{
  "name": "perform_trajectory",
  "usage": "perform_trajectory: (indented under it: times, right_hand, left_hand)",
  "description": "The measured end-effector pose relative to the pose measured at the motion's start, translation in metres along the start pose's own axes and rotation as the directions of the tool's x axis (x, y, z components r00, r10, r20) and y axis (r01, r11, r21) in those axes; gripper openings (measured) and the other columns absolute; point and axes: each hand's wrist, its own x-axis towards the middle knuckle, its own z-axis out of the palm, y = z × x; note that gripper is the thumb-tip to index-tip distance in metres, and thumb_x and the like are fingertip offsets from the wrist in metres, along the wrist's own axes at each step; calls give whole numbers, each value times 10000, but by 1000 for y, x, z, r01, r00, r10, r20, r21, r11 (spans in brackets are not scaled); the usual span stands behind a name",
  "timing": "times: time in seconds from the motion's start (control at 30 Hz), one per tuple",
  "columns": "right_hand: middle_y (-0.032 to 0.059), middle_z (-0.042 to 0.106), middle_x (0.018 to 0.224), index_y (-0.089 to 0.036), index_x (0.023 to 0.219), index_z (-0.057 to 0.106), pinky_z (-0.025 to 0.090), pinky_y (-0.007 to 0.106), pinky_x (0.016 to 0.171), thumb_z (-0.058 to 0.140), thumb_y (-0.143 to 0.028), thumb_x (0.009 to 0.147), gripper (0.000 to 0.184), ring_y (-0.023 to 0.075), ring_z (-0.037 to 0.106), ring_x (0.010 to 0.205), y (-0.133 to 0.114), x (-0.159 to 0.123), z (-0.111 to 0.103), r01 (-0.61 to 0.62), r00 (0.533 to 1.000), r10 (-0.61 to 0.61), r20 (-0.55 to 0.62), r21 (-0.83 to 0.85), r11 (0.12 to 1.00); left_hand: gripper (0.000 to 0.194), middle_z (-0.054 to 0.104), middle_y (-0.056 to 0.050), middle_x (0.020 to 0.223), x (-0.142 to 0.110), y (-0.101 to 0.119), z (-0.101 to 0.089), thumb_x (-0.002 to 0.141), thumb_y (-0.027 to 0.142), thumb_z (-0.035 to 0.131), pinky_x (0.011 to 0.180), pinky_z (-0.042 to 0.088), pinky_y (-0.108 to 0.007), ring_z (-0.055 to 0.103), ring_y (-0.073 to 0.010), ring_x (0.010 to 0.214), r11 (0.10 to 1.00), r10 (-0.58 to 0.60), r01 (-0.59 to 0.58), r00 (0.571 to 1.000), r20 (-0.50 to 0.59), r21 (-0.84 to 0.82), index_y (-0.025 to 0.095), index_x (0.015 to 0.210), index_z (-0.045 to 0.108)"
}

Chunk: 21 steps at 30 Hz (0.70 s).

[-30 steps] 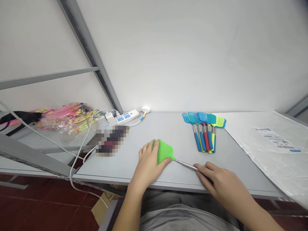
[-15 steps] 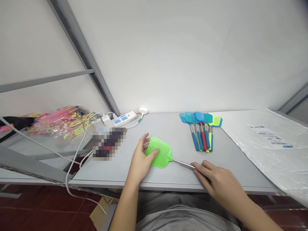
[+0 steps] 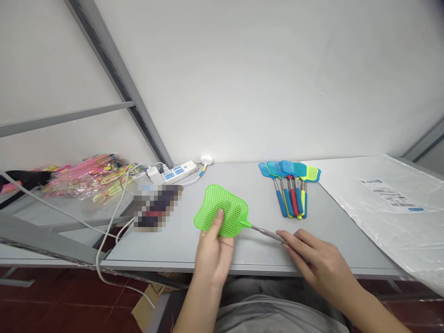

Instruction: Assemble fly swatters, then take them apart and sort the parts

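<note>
A bright green fly swatter (image 3: 239, 213) is held between both hands, above the grey table near its front edge. My left hand (image 3: 212, 252) is closed on its mesh head, thumb on top and the other fingers beneath, showing through the holes. Around the grey handle, my right hand (image 3: 314, 256) is closed with thumb and fingers; the handle's end is hidden inside it. A metal rod joins head and handle. Beyond my right hand lies a fanned pile of several fly swatters (image 3: 290, 189), with blue, red and yellow-green grips.
A white plastic mailing bag (image 3: 378, 222) with a label covers the table's right side. At the back left are a power strip (image 3: 178, 172), white cables and a pixelated object (image 3: 157, 208). Bagged colourful items (image 3: 93, 175) lie beyond the metal frame on the left.
My left hand has slid under the mesh head and turned palm up, with its thumb on top. The head has tilted and its left edge now bends up. My right hand stays on the handle.
</note>
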Motion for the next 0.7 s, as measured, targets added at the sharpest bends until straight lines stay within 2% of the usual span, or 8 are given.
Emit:
perform_trajectory:
  times: [0.1, 0.2, 0.3, 0.47, 0.57, 0.7]
  right_hand:
    - [23, 603, 842, -230, 1310, 539, 447, 237, 594, 405, -225, 995, 343, 113, 606, 640, -6, 0, -1, 5, 1000, -6, 9, 46, 999]
    - [23, 600, 839, -221, 1302, 535, 450, 235, 591, 404, -206, 993, 336, 113, 609, 638, -10, -2, 0, 3, 1000, -3, -6, 71, 997]
    - [26, 601, 839, -209, 1279, 537, 447, 246, 583, 407, -195, 989, 317, 122, 615, 632, -12, -3, 1, 9, 1000, -8, -16, 63, 998]
    - [30, 615, 798, -174, 1234, 550, 433, 267, 541, 390, -186, 985, 297, 146, 616, 586, -23, 0, -4, 31, 999, -32, -25, -28, 999]
    - [33, 619, 777, -174, 1200, 565, 418, 269, 503, 380, -205, 988, 283, 157, 619, 573, -30, 4, -8, 29, 999, -30, -11, -69, 997]
    - [57, 649, 864, -203, 1170, 578, 494, 265, 614, 357, -238, 996, 283, 165, 651, 679, -34, 8, -8, -15, 998, 9, 60, 106, 994]
  left_hand:
    - [241, 731, -117, 1055, -17, -21, 5, 827, 310, 718, 946, 527, -482, 709, -275, 963, 999, -41, 41, 997, 66, 2, 151, 1006, 694]
    - [314, 737, -152, 1016, -25, -36, 2, 843, 386, 695, 977, 501, -485, 710, -281, 961, 998, -39, 35, 995, 97, 46, 111, 995, 698]
    - [326, 747, -138, 963, -27, -44, -2, 841, 402, 695, 966, 506, -476, 713, -273, 949, 997, -33, 26, 995, 97, 72, 114, 994, 689]
    - [301, 749, -90, 899, -25, -46, -5, 839, 390, 700, 933, 528, -466, 719, -247, 922, 998, -2, -2, 998, 70, 56, 144, 1011, 671]
    - [308, 745, -85, 894, -23, -43, -6, 825, 378, 716, 930, 532, -468, 720, -245, 916, 998, -43, 41, 998, 40, 45, 142, 1018, 672]
    - [319, 745, -102, 889, -23, -32, -7, 827, 383, 712, 933, 529, -455, 714, -254, 934, 996, -40, 35, 998, 50, 82, 124, 1010, 676]
